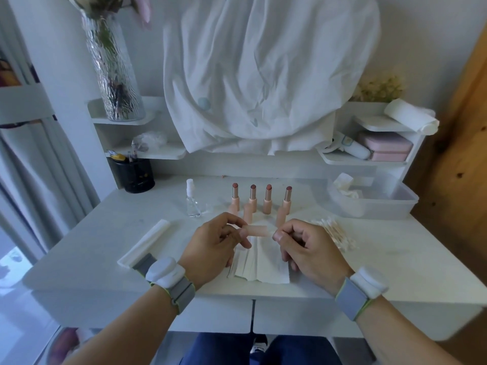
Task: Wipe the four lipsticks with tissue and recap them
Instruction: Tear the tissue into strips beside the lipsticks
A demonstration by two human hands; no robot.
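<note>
Four uncapped peach-cased lipsticks stand in a row at the back of the white desk: the first [235, 197], second [253, 196], third [268, 198] and fourth [287, 199]. Loose peach caps stand just in front of them, one [247, 214] left of centre and one [281, 217] to the right. Another cap [257, 231] lies level in the air between my hands. My left hand [216, 248] pinches its left end. My right hand [305, 248], fingers curled, pinches its right end. A stack of white tissues [261, 264] lies on the desk under both hands.
A small clear spray bottle [193, 202] stands left of the lipsticks. Cotton swabs [333, 231] lie in a pile at the right, behind them a clear plastic bin [374, 204] holding crumpled tissue. A white folded pack [146, 242] lies at the left, a black cup [138, 176] behind it.
</note>
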